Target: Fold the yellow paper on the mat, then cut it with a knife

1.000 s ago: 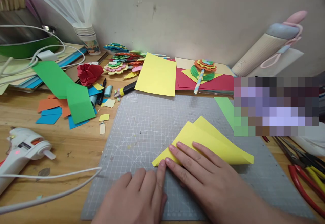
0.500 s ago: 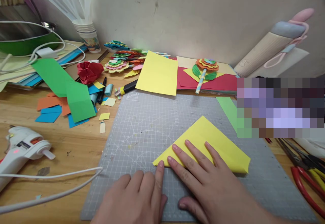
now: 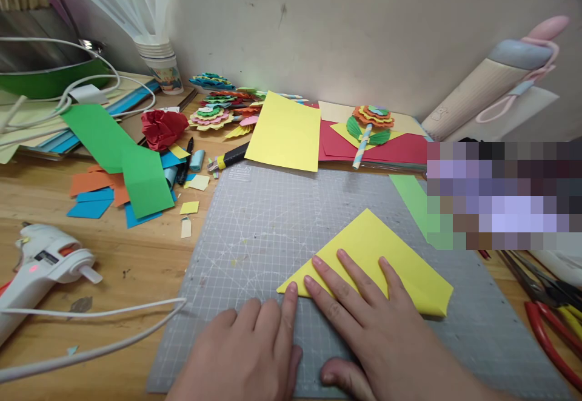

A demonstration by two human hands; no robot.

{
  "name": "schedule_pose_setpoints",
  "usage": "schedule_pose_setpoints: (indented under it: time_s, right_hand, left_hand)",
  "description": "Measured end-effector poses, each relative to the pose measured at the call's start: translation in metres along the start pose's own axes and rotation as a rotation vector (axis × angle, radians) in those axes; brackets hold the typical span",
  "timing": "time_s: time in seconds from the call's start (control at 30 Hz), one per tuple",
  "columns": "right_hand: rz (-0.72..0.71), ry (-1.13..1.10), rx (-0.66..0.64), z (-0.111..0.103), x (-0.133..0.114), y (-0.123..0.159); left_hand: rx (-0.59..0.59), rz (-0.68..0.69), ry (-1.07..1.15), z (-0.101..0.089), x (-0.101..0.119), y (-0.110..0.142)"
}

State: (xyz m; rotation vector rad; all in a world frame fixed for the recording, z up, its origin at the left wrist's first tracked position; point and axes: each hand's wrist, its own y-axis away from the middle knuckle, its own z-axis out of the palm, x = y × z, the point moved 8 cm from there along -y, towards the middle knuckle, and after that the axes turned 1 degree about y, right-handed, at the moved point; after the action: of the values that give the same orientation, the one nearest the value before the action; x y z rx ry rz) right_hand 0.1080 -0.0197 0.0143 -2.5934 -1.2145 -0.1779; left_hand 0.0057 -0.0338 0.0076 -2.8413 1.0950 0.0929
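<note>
A sheet of yellow paper, folded into a triangle, lies on the grey cutting mat. My right hand rests open across its lower left part, fingers spread and pressing down on it. The thumb lies on the mat below the fold. My left hand touches the paper's left corner with a stretched index finger. Its other fingers are curled, with nothing visible in them. At the lower right, the paper's near edge bulges up slightly and is not creased flat.
Behind the mat are another yellow sheet, a utility knife and paper flowers. A glue gun and its white cord lie left, near green paper strips. Red-handled pliers lie right. A blurred patch hides part of the right side.
The fingers of my right hand have spread slightly and shifted a little over the paper. The whole view has moved slightly; the left index finger stays at the corner.
</note>
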Motion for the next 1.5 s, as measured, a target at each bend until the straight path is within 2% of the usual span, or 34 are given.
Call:
schedule_pose_setpoints:
  time_s: [0.4, 0.83, 1.1, 1.5]
  right_hand:
    - [0.039, 0.044, -0.023, -0.0008, -0.0005, 0.0006]
    - [0.055, 0.021, -0.042, -0.0011, 0.0022, -0.0013]
    - [0.110, 0.002, -0.058, 0.0041, 0.0052, 0.0022]
    - [0.106, -0.036, -0.075, 0.0055, 0.0073, 0.0031]
  left_hand:
    - [-0.172, -0.065, 0.051, 0.0081, -0.0018, -0.0016]
    - [-0.143, -0.051, 0.088, 0.0071, -0.0010, -0.0030]
    - [-0.175, -0.073, 0.105, 0.0104, -0.0028, -0.0032]
    - [-0.226, -0.077, 0.133, 0.0097, -0.0024, -0.0039]
